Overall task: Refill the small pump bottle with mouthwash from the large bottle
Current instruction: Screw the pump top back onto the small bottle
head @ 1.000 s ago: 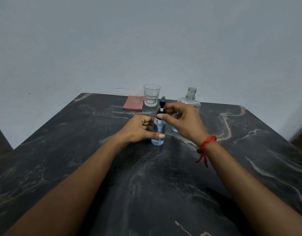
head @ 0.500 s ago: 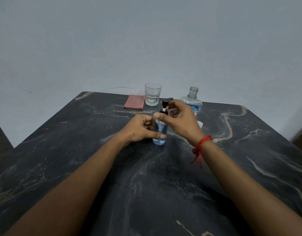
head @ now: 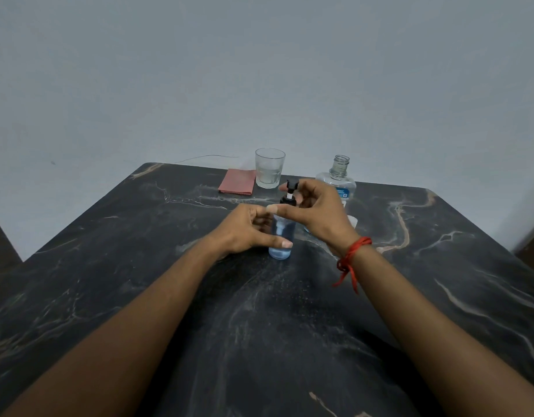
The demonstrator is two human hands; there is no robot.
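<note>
The small pump bottle (head: pixel 281 239) stands upright mid-table, holding blue liquid. My left hand (head: pixel 248 230) wraps its body from the left. My right hand (head: pixel 316 212) pinches the black pump head (head: pixel 289 194) at the collar, thumb and fingers around it. The large clear bottle (head: pixel 338 182) stands uncapped behind my right hand, its lower part hidden by the hand. A white cap (head: pixel 352 220) peeks out beside my right wrist.
An empty drinking glass (head: pixel 270 167) and a folded pink cloth (head: pixel 238 182) sit at the table's far edge against the wall. The dark marble table (head: pixel 139 251) stretches wide on both sides. A red thread is tied on my right wrist.
My right hand has turned around the pump head, which now faces a different way. The left hand stays closed on the bottle body.
</note>
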